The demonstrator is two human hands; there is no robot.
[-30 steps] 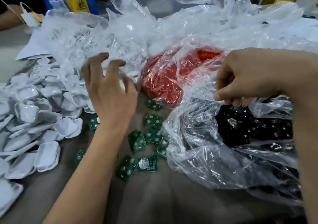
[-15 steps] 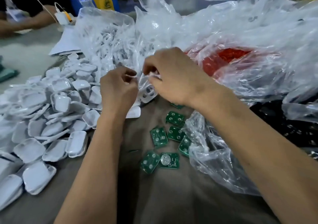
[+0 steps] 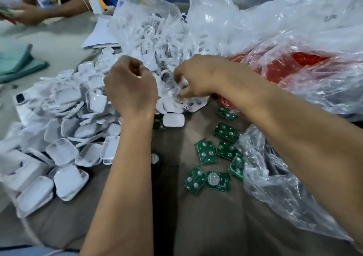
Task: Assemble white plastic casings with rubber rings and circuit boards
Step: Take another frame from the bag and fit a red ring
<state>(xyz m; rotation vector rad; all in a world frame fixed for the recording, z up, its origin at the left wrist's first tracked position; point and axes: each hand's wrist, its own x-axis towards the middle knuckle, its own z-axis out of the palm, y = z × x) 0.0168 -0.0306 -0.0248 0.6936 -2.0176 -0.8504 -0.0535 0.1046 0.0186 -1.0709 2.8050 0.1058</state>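
My left hand is curled into a fist; I cannot tell whether it holds anything. My right hand pinches the clear plastic bag of white rubber rings. White rounded-square plastic casings pile left of my left hand; green rectangular circuit boards lie below my right wrist.

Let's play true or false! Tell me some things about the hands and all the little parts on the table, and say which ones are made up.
1. The green circuit boards lie loose on the table. True.
2. The white casings are piled by the right arm. False: they are piled beside the left arm.
3. Both hands, left hand and right hand, are at the mouth of the clear bag of white parts. True.
4. The red parts are spilled loose on the table. False: they sit inside a clear bag.
5. One board shows a round silver disc. True.
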